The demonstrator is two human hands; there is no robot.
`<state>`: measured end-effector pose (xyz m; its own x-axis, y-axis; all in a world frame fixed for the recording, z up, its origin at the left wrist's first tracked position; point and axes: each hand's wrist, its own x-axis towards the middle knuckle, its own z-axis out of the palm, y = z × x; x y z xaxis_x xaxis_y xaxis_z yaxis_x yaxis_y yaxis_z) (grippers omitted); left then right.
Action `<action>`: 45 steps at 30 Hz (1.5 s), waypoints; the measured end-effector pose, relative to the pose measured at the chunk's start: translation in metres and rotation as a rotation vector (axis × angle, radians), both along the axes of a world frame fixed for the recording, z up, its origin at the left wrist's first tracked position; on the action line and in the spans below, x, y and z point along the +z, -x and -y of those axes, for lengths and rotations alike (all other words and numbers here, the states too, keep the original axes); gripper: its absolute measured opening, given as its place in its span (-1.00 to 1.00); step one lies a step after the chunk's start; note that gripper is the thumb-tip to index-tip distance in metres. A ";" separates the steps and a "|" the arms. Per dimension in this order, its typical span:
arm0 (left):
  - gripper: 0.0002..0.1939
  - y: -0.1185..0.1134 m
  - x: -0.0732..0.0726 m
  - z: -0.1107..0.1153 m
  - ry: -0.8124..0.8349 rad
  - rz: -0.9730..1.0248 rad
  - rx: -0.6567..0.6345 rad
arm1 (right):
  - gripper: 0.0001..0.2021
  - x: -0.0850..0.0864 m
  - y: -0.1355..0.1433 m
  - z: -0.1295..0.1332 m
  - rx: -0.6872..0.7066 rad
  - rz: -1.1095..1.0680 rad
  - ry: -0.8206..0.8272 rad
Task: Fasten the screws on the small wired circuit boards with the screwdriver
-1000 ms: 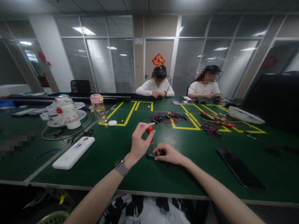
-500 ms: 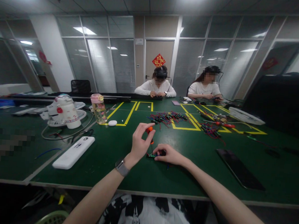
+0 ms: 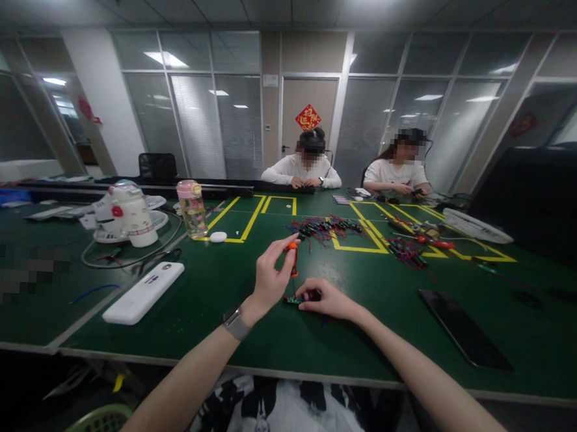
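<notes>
An orange-handled screwdriver [image 3: 294, 266] stands upright, its shaft pointing down at a small green circuit board [image 3: 292, 301] on the green table. My left hand [image 3: 274, 271] has its fingers round the top of the handle. Bent over the right part of the board, my right hand [image 3: 326, 298] pinches it with fingers and thumb. Dark wires by the board are partly hidden under that hand. Beyond both hands lies a pile of boards with red and blue wires [image 3: 324, 227].
A white power bank [image 3: 143, 293], a pink-lidded bottle [image 3: 192, 209] and a white cup [image 3: 134, 216] are at the left. A black phone [image 3: 463, 328] lies right. More wired boards [image 3: 407, 252] sit by yellow tape. Two people sit across the table.
The fingers of my left hand have shifted on the screwdriver, and more of its orange handle shows. My right hand stays at the board.
</notes>
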<state>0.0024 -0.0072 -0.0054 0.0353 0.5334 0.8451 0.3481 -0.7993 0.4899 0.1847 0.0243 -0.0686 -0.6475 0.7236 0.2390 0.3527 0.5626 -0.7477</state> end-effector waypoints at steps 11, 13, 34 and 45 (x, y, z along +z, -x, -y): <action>-0.66 0.002 0.001 0.002 -0.038 -0.034 -0.039 | -0.77 0.001 0.001 0.001 -0.004 -0.008 -0.005; -0.66 0.002 0.001 0.002 -0.042 -0.029 -0.045 | -0.76 0.001 0.001 0.001 -0.004 -0.005 -0.004; -0.71 -0.001 0.000 0.001 -0.038 -0.032 -0.002 | -0.77 0.003 0.001 0.002 -0.003 0.021 -0.011; -0.63 0.002 0.000 0.001 -0.017 -0.047 -0.050 | -0.76 0.002 0.001 0.001 0.007 0.007 -0.019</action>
